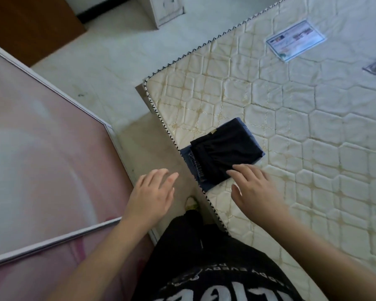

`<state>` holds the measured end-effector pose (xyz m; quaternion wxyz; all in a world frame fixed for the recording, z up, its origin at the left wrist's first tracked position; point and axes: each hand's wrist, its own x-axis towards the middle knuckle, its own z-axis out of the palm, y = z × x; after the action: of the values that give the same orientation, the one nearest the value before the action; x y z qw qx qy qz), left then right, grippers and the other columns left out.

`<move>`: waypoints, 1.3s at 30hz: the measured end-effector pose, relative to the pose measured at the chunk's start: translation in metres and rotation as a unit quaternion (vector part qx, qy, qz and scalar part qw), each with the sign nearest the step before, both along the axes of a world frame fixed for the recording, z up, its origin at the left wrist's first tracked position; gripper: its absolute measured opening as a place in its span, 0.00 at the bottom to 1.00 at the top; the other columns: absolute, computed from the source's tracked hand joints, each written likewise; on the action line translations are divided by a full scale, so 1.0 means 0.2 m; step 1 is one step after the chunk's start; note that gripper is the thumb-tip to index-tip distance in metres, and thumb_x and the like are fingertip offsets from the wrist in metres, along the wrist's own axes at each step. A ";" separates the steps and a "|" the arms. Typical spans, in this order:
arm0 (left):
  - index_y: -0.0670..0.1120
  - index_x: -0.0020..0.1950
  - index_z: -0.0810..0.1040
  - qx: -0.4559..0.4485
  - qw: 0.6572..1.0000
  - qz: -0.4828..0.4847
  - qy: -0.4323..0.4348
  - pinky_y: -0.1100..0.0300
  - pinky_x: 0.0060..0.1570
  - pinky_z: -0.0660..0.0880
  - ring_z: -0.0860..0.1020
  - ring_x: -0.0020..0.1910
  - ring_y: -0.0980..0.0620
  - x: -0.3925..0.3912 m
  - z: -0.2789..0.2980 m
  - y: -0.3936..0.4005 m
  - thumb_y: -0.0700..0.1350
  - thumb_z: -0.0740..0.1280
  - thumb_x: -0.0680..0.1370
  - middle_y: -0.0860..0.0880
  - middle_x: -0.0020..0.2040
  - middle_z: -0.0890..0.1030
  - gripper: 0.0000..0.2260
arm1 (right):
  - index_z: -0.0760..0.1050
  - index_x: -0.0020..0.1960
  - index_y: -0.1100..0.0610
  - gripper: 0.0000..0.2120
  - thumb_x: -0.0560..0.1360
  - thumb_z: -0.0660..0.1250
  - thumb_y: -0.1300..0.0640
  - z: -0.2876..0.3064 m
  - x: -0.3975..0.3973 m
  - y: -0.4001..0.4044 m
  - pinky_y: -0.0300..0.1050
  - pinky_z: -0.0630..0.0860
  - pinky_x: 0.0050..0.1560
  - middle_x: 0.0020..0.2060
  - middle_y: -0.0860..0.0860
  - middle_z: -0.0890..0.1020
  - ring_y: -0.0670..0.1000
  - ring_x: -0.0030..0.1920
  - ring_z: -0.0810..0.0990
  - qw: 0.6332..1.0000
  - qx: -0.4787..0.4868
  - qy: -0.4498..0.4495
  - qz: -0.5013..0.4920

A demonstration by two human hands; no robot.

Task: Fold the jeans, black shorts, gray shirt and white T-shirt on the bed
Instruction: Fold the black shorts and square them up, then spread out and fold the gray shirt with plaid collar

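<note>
Folded black shorts (227, 149) lie stacked on folded jeans (204, 184); both the left hand (152, 193) and right hand (255, 189) are open and empty, so fetching the gray shirt seems next.

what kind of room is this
Most likely a bedroom: a bare quilted mattress holds folded black shorts stacked on jeans, with a wooden cabinet across the floor.

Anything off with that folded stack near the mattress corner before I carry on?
Yes: the folded blue jeans under the folded black shorts overhang the quilted cream mattress edge, so the stack might slip. Both hands are open and grip nothing.
</note>
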<state>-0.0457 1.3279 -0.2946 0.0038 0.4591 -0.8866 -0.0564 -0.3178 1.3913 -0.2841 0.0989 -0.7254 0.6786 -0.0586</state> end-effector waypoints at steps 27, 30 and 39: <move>0.46 0.65 0.77 -0.074 0.959 0.269 0.048 0.47 0.65 0.68 0.71 0.66 0.42 0.74 0.42 -0.42 0.54 0.57 0.79 0.43 0.65 0.76 0.20 | 0.79 0.58 0.56 0.18 0.77 0.58 0.48 0.26 0.96 -0.87 0.54 0.72 0.61 0.57 0.54 0.80 0.57 0.60 0.77 0.980 -0.104 0.028 0.168; 0.46 0.67 0.75 -0.063 0.953 0.294 0.038 0.46 0.66 0.68 0.70 0.68 0.41 0.78 0.42 -0.48 0.54 0.58 0.79 0.43 0.66 0.75 0.21 | 0.78 0.60 0.56 0.19 0.77 0.58 0.48 0.24 1.03 -0.99 0.53 0.71 0.61 0.58 0.55 0.79 0.58 0.60 0.77 0.980 -0.102 0.014 0.173; 0.46 0.67 0.76 -0.065 0.948 0.307 0.054 0.46 0.66 0.69 0.72 0.66 0.42 0.86 0.37 -1.04 0.51 0.58 0.80 0.44 0.64 0.76 0.19 | 0.72 0.67 0.57 0.22 0.77 0.59 0.46 0.15 1.21 -1.67 0.54 0.68 0.64 0.62 0.56 0.76 0.58 0.63 0.74 0.970 -0.095 0.003 0.223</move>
<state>0.1254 1.1201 -0.2202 0.0987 0.7043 -0.7027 -0.0194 -0.0762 1.0570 -0.2534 0.0381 -0.8648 0.4911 -0.0971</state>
